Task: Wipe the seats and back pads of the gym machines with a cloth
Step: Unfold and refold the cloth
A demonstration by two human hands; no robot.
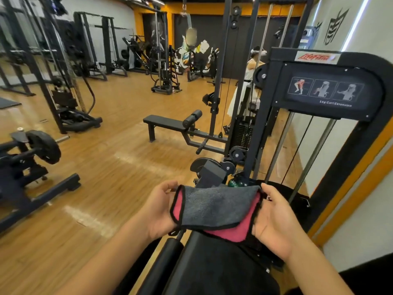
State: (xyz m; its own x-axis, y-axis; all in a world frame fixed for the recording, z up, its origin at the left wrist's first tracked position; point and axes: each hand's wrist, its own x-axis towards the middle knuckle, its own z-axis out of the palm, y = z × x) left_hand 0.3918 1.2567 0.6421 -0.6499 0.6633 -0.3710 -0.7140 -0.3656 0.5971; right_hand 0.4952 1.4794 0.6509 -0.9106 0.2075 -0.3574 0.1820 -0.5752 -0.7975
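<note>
A grey cloth with a pink underside and black hem is stretched between both hands in the lower middle of the head view. My left hand grips its left edge, fingers curled round it. My right hand pinches the right corner with thumb and fingers. Directly below the cloth lies the black padded seat of a leg curl/extension machine, with a black roller pad at its left.
A flat black bench with a roller stands ahead on the wooden floor. A plate-loaded machine sits at left. A person in white stands behind the cable tower. The wall runs along the right.
</note>
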